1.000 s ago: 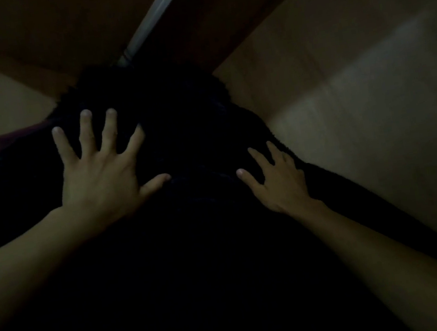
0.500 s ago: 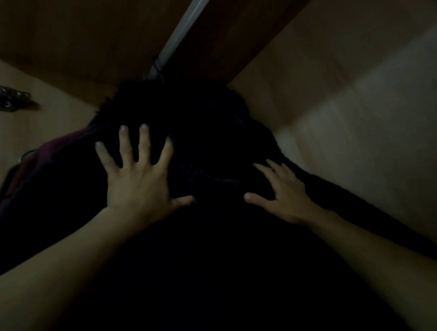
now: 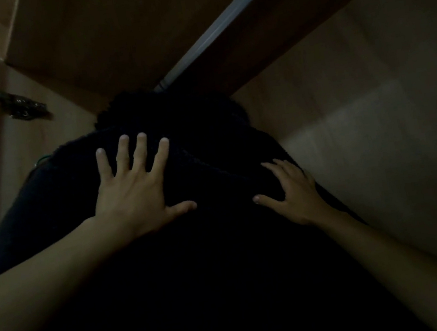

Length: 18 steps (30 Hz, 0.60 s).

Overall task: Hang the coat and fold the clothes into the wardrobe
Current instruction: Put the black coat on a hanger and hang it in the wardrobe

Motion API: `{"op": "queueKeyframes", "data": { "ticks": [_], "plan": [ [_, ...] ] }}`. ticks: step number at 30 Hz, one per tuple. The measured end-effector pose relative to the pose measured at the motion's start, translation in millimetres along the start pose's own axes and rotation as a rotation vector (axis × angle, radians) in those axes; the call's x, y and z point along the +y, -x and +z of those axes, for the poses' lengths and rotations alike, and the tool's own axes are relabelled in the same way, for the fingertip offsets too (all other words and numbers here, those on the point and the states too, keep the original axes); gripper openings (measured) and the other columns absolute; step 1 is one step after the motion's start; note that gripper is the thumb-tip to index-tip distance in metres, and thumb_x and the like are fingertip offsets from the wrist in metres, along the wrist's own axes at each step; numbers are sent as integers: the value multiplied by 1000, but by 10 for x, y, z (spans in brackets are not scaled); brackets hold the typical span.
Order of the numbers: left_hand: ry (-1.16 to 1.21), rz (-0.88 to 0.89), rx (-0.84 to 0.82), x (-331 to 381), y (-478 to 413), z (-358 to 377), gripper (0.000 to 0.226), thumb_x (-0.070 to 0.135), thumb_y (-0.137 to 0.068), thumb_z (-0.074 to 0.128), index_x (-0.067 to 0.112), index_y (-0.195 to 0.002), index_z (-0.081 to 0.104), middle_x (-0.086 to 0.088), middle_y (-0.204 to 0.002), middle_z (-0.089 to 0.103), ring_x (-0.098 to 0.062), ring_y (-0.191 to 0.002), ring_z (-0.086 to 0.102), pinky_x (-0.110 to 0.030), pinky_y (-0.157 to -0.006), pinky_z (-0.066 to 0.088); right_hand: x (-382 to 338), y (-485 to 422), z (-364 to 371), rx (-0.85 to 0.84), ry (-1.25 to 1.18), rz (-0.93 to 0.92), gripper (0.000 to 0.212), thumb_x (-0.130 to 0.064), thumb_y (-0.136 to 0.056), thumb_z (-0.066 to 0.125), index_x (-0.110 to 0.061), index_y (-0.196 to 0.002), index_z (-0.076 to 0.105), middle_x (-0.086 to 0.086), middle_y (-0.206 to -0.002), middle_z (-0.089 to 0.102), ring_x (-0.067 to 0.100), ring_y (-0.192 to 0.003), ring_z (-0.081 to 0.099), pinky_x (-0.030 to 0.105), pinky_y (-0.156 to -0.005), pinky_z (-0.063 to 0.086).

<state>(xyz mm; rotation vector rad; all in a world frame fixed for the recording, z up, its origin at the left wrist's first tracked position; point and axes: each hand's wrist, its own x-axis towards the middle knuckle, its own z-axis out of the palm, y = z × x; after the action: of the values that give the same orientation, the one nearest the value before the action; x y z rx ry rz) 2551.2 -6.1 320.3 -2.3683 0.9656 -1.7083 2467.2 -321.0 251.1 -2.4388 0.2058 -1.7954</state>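
Observation:
A black fuzzy coat (image 3: 215, 265) hangs inside the dim wardrobe, its collar up under the metal rail (image 3: 222, 26). The hanger is hidden by the fabric. My left hand (image 3: 135, 189) lies flat on the coat's upper left part, fingers spread and straight. My right hand (image 3: 292, 191) rests on the coat's right shoulder near the wardrobe's right wall, fingers relaxed and slightly bent, thumb out to the left. Neither hand grips the cloth.
The wardrobe's wooden top (image 3: 96, 36) and right side wall (image 3: 378, 141) close in around the coat. An open door with a metal hinge (image 3: 0, 98) stands at the left. Another dark garment (image 3: 40, 175) hangs behind the coat on the left.
The view has shifted, so both hands and the coat sit lower and further right in frame. Both hands stay flat on the coat; the right hand has slid a little towards the right wall.

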Motion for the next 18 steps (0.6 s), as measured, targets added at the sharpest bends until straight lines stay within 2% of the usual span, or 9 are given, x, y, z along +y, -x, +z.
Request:
{"op": "queueKeyframes", "data": {
  "ticks": [2, 6, 13, 18],
  "plan": [
    [12, 1, -5, -28, 55, -9, 128, 100, -51, 0, 27, -151, -29, -13, -163, -22, -40, -149, -19, -66, -118, -4, -39, 29, -30, -4, -7, -12, 94, -89, -69, 38, -41, -149, 24, -1, -160, 22, 18, -147, 20, 55, -118, 14],
    [30, -21, 17, -13, 118, -8, 125, 97, -58, 15, 27, -152, -27, -13, -165, -18, -38, -150, -17, -65, -118, -3, -98, 119, -25, -1, -23, -8, 97, -88, -70, 41, -37, -150, 24, 2, -160, 24, 20, -146, 22, 55, -118, 16],
    [61, 12, 49, -81, 211, -184, 125, 98, -59, 16, 27, -154, -23, -11, -166, -13, -36, -152, -12, -63, -119, -2, -246, 262, -88, 21, -51, -9, 93, -86, -74, 37, -37, -151, 20, 0, -161, 21, 16, -148, 15, 50, -120, 10],
    [77, -1, 36, -121, 273, -322, 122, 95, -62, 22, 28, -155, -19, -9, -167, -9, -34, -152, -9, -62, -120, -1, -467, 368, -174, 39, -96, -9, 92, -83, -75, 40, -37, -151, 20, -1, -161, 19, 15, -148, 14, 50, -121, 11]
  ]
}}
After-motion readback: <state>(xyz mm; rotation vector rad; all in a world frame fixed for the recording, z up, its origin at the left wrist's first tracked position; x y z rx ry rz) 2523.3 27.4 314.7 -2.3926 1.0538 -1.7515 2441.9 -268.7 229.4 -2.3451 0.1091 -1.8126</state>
